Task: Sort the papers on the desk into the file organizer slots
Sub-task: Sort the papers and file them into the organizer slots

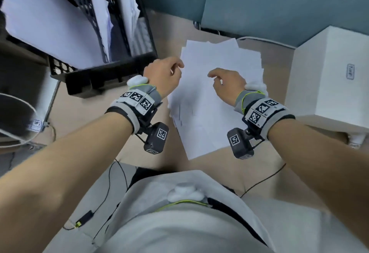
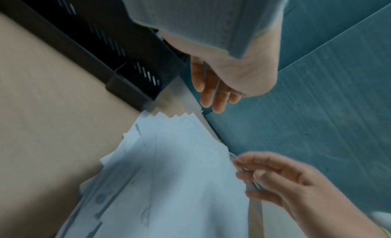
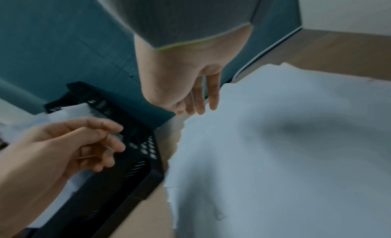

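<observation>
A loose pile of white papers [image 1: 215,97] lies fanned out on the beige desk [image 1: 95,133]. At the upper left stands the black mesh file organizer [image 1: 103,73], with white sheets upright in its slots. My left hand [image 1: 171,69] hovers over the pile's left edge, just right of the organizer's corner, fingers loosely curled and holding nothing. My right hand [image 1: 217,78] hangs over the pile's middle, also empty. The left wrist view shows relaxed fingers [image 2: 213,91] above the papers [image 2: 169,174]. In the right wrist view, straight fingers [image 3: 198,97] hang over the papers [image 3: 275,141] beside the organizer [image 3: 127,158].
A white box [image 1: 329,85] stands close to the right of the pile. A teal partition [image 1: 259,3] closes off the back of the desk. Thin black cables [image 1: 263,178] run along the desk's near edge. Bare desk shows left of the pile, in front of the organizer.
</observation>
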